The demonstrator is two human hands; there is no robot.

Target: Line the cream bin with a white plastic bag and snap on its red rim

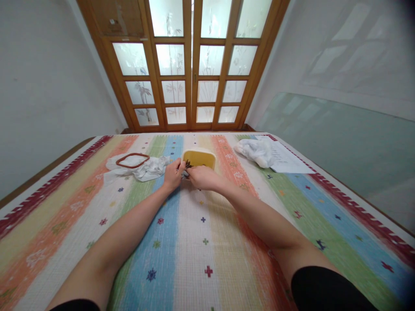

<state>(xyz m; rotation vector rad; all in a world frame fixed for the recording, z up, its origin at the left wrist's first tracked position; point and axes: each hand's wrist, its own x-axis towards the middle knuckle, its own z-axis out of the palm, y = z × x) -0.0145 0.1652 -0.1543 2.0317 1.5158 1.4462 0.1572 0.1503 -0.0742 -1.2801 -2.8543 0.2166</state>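
Observation:
A yellow plastic container (205,158) with a pale rim sits near the far side of the table, and both hands are at its near left edge. My left hand (174,173) is closed with the thumb on top. Close against it, my right hand (202,177) is also closed, its fingers bent inward and covering the container's near side. Small dark brown pieces (188,164) poke up between the two hands; their kind is too small to tell. What each hand's fingers grip is hidden.
A striped cloth (191,259) covers the table. To the left, a brown rounded ring-like frame (132,160) lies on crumpled white plastic (151,168). A white plastic bag (256,151) rests partly on a printed paper sheet (288,159) to the right. Glazed wooden doors (191,77) stand beyond.

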